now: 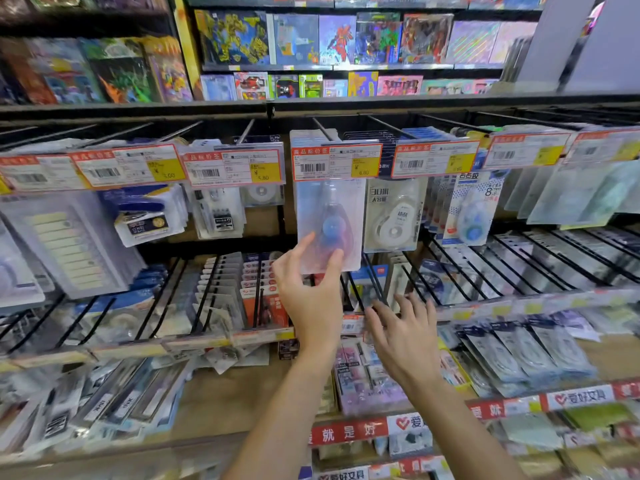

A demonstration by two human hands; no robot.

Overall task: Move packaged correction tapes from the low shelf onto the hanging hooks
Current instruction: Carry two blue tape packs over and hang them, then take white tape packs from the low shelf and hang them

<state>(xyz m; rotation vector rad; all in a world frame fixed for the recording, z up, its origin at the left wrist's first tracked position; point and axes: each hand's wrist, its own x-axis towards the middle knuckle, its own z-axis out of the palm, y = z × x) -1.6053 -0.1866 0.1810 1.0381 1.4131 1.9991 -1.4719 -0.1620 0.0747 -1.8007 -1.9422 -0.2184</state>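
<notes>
- Left hand [313, 292] fingers pinching correction tape pack [330, 223], which hangs on hook under price tag [336, 161].
- Right hand [403, 336] below the tag, fingers spread, empty.
- More packs probably left on low shelf [221, 403].

Left hand [311, 292] on a hanging tape pack [330, 223]

Its fingers pinch the pack's lower edge under a price tag [336, 162]. At four o'clock, the right hand [403, 336] hovers spread, holding nothing.
</notes>
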